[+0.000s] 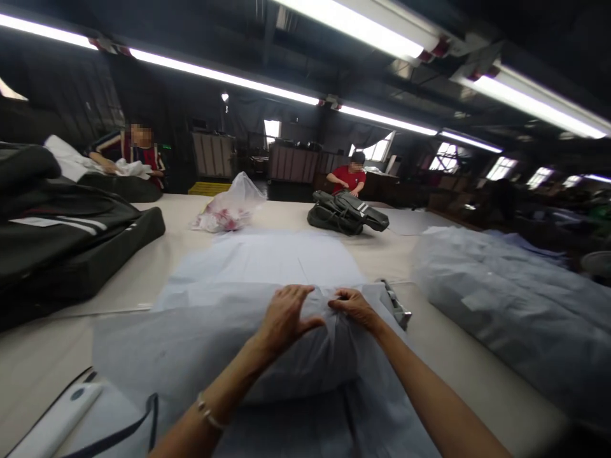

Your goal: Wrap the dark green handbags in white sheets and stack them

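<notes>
A pale blue piece of cloth (267, 267) lies spread on the beige table (143, 267), bunched into a thick fold near me. My left hand (285, 313) rests on top of that fold with its fingers spread and curved, pressing the fabric. My right hand (354, 306) pinches the edge of the cloth just to the right, fingertips closed on the fabric. The two hands are almost touching. A thin bracelet shows on my left wrist.
Stacks of dark garments (57, 235) lie at the left, a long bagged pile of blue cloth (506, 299) at the right. A plastic bag (229, 207) and a dark bundle (346, 213) sit farther back. Two people work at the table's far side.
</notes>
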Motion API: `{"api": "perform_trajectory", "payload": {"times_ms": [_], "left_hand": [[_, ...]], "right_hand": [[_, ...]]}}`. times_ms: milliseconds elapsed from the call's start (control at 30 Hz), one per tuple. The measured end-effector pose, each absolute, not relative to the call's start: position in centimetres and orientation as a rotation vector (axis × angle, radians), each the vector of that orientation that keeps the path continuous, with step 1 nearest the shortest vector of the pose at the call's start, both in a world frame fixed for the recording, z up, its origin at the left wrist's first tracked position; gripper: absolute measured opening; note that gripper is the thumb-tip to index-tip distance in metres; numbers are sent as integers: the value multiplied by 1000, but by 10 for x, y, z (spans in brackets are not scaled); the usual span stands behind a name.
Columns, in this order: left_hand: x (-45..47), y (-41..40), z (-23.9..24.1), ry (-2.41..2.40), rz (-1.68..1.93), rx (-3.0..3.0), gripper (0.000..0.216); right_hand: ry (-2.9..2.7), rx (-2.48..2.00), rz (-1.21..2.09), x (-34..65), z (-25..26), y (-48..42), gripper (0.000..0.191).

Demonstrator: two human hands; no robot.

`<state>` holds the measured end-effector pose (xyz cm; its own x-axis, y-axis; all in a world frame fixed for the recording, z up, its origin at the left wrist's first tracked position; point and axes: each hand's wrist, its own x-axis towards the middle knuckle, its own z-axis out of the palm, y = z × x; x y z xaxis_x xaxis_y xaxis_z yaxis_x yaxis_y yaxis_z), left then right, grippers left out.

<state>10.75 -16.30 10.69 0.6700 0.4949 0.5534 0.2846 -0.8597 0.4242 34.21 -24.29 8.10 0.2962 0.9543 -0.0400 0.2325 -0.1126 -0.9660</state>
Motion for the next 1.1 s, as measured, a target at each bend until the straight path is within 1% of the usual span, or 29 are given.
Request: {"api": "perform_trajectory", "payload": {"times_ms": [67,100,200,333,533,633,767,933,1100], "left_hand": [[150,-166,93,649,744,2622,58],[164,-161,87,685,675,2612,57],[182,-140,74,703,590,2572,45],[186,-123,67,578,539,2514,33],[183,-122,65,466,557,2334,37],[181,-122,65,444,579,2269,38],[184,-123,63,440,620,2252,34],[187,-122,61,450,675,2327,25],[185,-119,73,379,642,2444,20]], "right_hand": [[-1128,-1547,926,344,78,-241,35],[-1131,-1540,925,345,76,-240,34],[-1140,-1543,908,349,69,-237,32],[-1186,-1576,896,354,69,-233,32],[-1591,-1773,1050,383,118,-228,38],[-1798,-1975,1064,405,143,-234,31],[-1725,-2152,956,424,165,-247,26],[-1616,-2083,862,424,182,-250,24],[-1717,-2132,455,428,178,-249,28]]}}
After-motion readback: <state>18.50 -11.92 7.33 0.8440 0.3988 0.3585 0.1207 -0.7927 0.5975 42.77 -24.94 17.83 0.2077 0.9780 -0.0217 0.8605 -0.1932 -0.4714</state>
